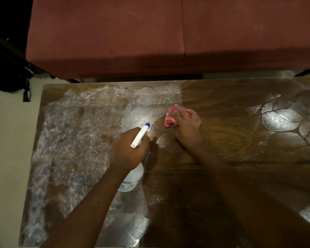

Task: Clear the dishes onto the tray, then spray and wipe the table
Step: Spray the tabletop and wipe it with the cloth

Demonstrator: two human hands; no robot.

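Left grip (128, 149) clamps spray bottle (133, 176); right grip (187, 127) presses red cloth (172, 116) flat on worktop (240, 167). I'd wipe overlapping strokes toward cloudy left half.

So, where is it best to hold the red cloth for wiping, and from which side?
Press flat on top of the bunched red cloth from above, as the right hand does: it lies crumpled on the table, so spread fingers pin it.

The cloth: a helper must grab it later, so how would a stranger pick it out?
On the dark wooden table below the red bench, look near the middle. The cloth lies bunched under the right hand; it alone is red with white stripes.
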